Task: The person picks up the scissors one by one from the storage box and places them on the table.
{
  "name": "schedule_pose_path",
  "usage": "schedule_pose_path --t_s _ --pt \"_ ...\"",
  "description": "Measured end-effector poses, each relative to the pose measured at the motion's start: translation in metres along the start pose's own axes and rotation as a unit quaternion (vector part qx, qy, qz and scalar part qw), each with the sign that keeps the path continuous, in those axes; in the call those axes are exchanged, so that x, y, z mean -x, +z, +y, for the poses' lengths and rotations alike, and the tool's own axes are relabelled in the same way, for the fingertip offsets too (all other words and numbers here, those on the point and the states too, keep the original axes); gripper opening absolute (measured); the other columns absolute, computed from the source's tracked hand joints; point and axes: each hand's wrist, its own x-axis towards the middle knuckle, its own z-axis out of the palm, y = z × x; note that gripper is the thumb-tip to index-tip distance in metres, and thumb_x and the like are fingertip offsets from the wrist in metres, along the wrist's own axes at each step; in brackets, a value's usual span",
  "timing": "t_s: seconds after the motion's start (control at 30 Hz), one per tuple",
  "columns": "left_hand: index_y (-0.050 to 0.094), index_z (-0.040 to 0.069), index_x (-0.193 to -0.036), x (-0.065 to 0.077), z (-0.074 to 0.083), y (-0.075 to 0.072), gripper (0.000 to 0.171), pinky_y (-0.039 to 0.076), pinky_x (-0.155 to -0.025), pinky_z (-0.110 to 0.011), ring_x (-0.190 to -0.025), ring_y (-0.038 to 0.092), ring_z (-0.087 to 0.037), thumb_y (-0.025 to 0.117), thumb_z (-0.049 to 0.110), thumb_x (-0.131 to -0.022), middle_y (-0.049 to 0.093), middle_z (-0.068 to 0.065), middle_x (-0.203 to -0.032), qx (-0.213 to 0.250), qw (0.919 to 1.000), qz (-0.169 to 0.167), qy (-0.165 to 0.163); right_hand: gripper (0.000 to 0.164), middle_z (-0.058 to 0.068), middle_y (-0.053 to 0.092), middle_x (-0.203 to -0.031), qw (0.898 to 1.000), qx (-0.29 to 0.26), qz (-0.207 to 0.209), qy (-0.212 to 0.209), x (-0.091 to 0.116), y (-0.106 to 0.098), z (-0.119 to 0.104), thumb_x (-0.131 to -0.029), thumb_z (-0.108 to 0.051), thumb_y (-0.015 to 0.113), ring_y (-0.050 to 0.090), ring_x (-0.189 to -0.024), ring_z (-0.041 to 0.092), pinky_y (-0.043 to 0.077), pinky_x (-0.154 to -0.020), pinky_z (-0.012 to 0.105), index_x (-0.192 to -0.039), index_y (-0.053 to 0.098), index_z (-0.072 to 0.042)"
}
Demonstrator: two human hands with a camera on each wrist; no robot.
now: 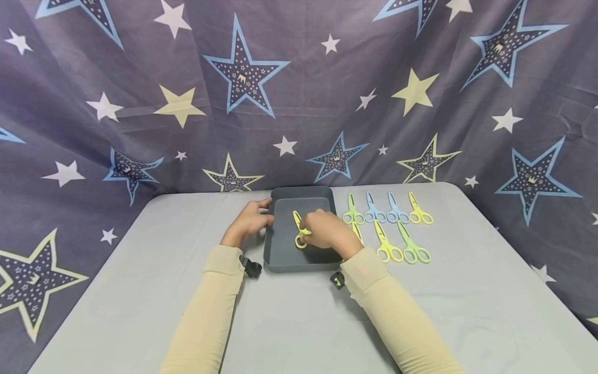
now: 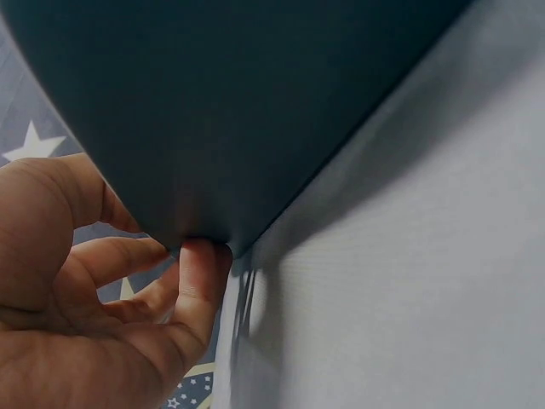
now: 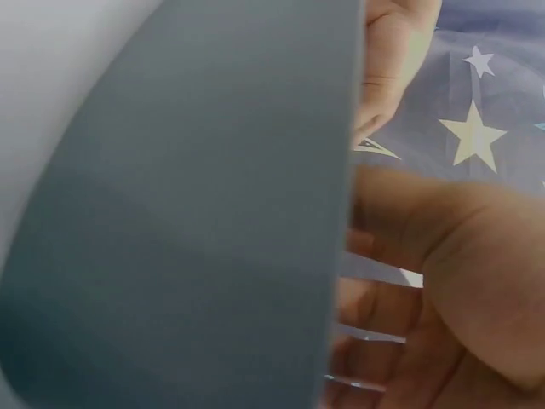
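Observation:
A grey rectangular tray [image 1: 282, 257] lies on the table. My left hand [image 1: 251, 222] grips its left wall; in the left wrist view, the thumb reaches over the rim and a fingertip presses the outer side near the corner. Within the tray, my right hand [image 1: 323, 228] holds yellow scissors [image 1: 297, 218] by the handle end, blades pointing away from me. One handle loop shows below the fingers. In the right wrist view, the tray's wall [image 3: 187, 204] covers the right fingertips and hides the scissors.
Right of the tray, several scissors lie in two rows: green [image 1: 351, 208], blue [image 1: 372, 212], another blue [image 1: 395, 213] and yellow [image 1: 418, 213] behind; yellow [image 1: 384, 240] and green [image 1: 411, 244] in front. Another yellow pair [image 1: 357, 231] is partly hidden by my right wrist. A star-patterned cloth [image 1: 299, 104] hangs behind the table.

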Motion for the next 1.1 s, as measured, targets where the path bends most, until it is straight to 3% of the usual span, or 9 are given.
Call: schedule_pose_path --t_s 0.13,0.33,0.53,0.7,0.9,1.1 --pt "0.037 0.002 -0.158 -0.0008 -0.0003 -0.0001 0.085 0.045 -0.108 -0.043 -0.137 0.047 -0.029 0.063 0.004 -0.076 0.05 -0.019 -0.152 0.003 1.0 0.001 -0.002 0.04 0.006 0.073 -0.122 1.0 0.005 -0.003 -0.014 -0.0031 0.0045 0.0019 -0.09 -0.024 0.078 0.067 -0.113 0.029 0.053 -0.099 0.044 -0.128 0.073 -0.012" --pt "0.037 0.003 -0.158 -0.0006 -0.0011 -0.0009 0.086 0.046 -0.109 -0.046 -0.138 0.048 -0.031 0.063 0.004 -0.076 0.049 -0.018 -0.154 0.01 0.9999 -0.003 -0.006 0.046 0.001 0.063 -0.142 0.997 -0.012 -0.081 -0.009 -0.005 0.0093 0.0027 -0.096 -0.026 0.071 0.051 -0.138 0.033 0.04 -0.115 0.048 -0.141 0.065 -0.021" --pt "0.037 0.003 -0.158 0.0005 0.0007 -0.0014 0.086 0.041 -0.113 -0.046 -0.139 0.046 -0.03 0.063 0.004 -0.076 0.049 -0.018 -0.154 0.005 1.0 -0.002 -0.006 0.04 0.0 0.068 -0.134 0.996 -0.013 -0.092 -0.009 -0.0029 0.0093 0.0031 -0.094 -0.022 0.073 0.055 -0.133 0.032 0.044 -0.111 0.047 -0.135 0.07 -0.022" --pt "0.036 0.004 -0.158 0.0013 0.0016 -0.0012 0.086 0.044 -0.111 -0.046 -0.135 0.049 -0.03 0.063 0.004 -0.076 0.048 -0.017 -0.154 0.008 0.9999 -0.005 -0.01 0.033 0.0 0.073 -0.124 0.996 -0.015 -0.085 -0.021 -0.0015 0.0087 0.0026 -0.092 -0.02 0.075 0.062 -0.124 0.027 0.049 -0.106 0.044 -0.125 0.076 -0.02" --pt "0.035 0.004 -0.159 0.0013 0.0006 -0.0013 0.085 0.045 -0.11 -0.046 -0.137 0.048 -0.03 0.063 0.004 -0.078 0.045 -0.017 -0.157 0.012 0.9998 -0.01 -0.013 0.02 -0.005 0.076 -0.114 0.996 -0.022 -0.088 -0.018 0.0008 0.0067 0.0004 -0.092 -0.02 0.075 0.06 -0.124 0.028 0.048 -0.107 0.044 -0.112 0.081 -0.022" --pt "0.035 0.005 -0.159 0.0017 0.0032 -0.0009 0.085 0.042 -0.113 -0.048 -0.143 0.044 -0.033 0.063 0.005 -0.079 0.044 -0.017 -0.158 0.01 0.9997 -0.01 -0.02 0.023 -0.003 0.074 -0.12 0.996 -0.021 -0.09 -0.009 0.0014 0.0057 0.0 -0.093 -0.02 0.075 0.057 -0.129 0.03 0.046 -0.109 0.046 -0.115 0.08 -0.022"
